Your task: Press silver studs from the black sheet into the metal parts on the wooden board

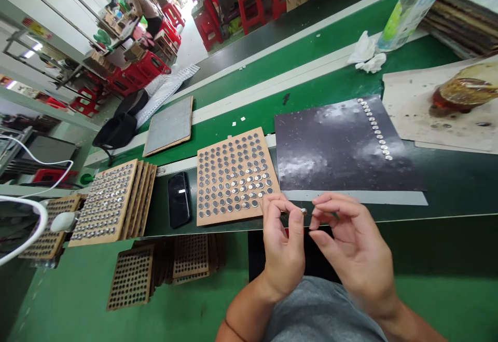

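A small shiny metal piece [303,211] is pinched at the fingertips of my left hand [285,243]. Just to its right is my right hand [352,248], its thumb and fingers curved but apart, and I see nothing between them. Beyond my left hand lies a brown board [205,218] bearing rows of round dark discs, some with small shiny pieces on top. A dark, glossy sheet [307,145] lies past my right hand, with a line of small shiny pieces [375,128] near its right side.
A black phone [179,200] lies left of the board, beside stacked disc boards [112,196]. At right are a plastic bottle [408,15], crumpled tissue [365,54] and a cup of amber liquid [462,90]. More boards [132,277] sit below the table edge. Another person [142,7] works far off.
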Demonstrator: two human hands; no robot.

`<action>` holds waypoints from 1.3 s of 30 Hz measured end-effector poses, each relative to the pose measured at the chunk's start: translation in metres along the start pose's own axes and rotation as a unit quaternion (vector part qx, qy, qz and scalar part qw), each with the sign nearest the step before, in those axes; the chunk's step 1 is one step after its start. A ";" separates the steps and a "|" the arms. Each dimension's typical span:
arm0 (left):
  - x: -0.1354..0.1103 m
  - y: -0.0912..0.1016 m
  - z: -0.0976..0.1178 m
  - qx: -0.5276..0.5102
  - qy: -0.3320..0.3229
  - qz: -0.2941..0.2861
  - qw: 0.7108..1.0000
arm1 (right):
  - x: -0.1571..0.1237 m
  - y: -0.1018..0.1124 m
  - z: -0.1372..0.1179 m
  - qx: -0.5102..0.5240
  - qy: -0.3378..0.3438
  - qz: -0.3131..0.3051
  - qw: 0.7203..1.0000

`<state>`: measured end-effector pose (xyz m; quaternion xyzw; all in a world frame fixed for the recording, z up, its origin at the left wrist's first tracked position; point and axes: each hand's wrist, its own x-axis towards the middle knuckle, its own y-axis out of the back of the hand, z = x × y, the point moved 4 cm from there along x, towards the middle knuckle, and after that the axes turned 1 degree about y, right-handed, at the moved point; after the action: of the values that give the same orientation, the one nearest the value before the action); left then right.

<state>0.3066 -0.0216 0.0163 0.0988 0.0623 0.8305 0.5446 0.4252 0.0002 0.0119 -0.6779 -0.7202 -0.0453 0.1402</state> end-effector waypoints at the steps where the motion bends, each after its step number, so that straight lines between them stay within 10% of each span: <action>1: -0.001 0.000 0.000 0.004 -0.002 0.000 1.000 | 0.001 -0.001 -0.001 -0.036 0.019 -0.002 0.999; 7: -0.007 0.000 0.000 0.068 -0.037 0.034 0.996 | 0.002 -0.005 -0.007 -0.137 0.089 0.014 0.986; 39: -0.003 0.000 0.001 -0.025 -0.008 -0.033 0.999 | 0.005 0.007 0.010 0.121 -0.100 0.064 0.985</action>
<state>0.3080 -0.0245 0.0167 0.0901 0.0402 0.8127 0.5742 0.4310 0.0079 0.0031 -0.7019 -0.6857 0.1199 0.1512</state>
